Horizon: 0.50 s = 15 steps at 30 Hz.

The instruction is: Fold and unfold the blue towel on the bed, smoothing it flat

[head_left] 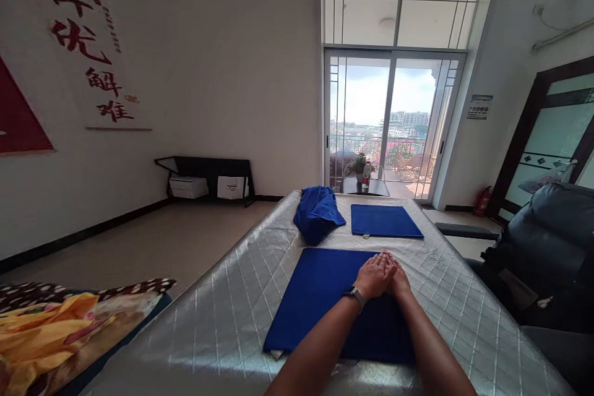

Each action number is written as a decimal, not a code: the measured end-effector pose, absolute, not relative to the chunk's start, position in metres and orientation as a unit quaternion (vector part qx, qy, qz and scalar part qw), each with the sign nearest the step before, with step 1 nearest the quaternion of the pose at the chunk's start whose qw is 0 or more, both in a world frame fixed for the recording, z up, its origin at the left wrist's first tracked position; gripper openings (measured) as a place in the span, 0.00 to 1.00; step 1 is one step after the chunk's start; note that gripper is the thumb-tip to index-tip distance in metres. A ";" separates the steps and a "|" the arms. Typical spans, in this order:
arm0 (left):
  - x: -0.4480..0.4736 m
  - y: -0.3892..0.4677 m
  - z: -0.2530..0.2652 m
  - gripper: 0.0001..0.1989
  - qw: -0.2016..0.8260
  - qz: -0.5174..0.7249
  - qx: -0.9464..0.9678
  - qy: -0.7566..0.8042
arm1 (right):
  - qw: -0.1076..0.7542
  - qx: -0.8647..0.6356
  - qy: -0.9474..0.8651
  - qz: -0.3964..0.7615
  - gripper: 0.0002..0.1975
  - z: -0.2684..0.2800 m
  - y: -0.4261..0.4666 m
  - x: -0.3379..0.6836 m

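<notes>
A large flat blue cloth (320,297), with a small pale tag at its near left corner, lies spread on a silvery quilted table cover (223,309). My left hand (375,276), with a watch on the wrist, rests over my right hand (397,281) near the cloth's far right part. The left fingers are stretched out and lie together. Most of the right fingers are hidden beneath them, so what they touch cannot be made out. Beyond the hands lies a smaller flat blue cloth (387,221). To its left sits a crumpled blue cloth (318,213).
A dark leather chair (552,247) stands close on the right. Patterned blankets (60,334) lie at the lower left. Behind the table are a small table (378,188) with a bottle (366,174), a sliding glass door (390,124), and a low black rack (208,168).
</notes>
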<state>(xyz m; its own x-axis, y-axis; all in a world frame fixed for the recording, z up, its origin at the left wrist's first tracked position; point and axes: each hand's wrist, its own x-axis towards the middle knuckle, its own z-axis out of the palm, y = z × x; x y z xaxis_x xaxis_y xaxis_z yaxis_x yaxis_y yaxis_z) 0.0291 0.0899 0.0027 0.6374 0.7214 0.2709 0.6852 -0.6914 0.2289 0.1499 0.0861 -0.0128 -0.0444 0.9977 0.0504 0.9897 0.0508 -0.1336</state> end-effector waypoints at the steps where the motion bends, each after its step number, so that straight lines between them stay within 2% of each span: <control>1: 0.030 0.093 0.002 0.33 0.054 0.177 0.899 0.396 | 0.064 -0.690 -0.720 0.033 0.34 -0.013 0.087 0.150; 8: -0.013 0.108 -0.005 0.41 0.077 0.153 0.862 0.476 | 0.063 -0.714 -0.696 0.046 0.35 -0.009 0.094 0.143; 15: -0.103 0.121 -0.001 0.47 0.081 0.128 0.811 0.566 | 0.067 -0.723 -0.686 0.046 0.35 -0.009 0.094 0.143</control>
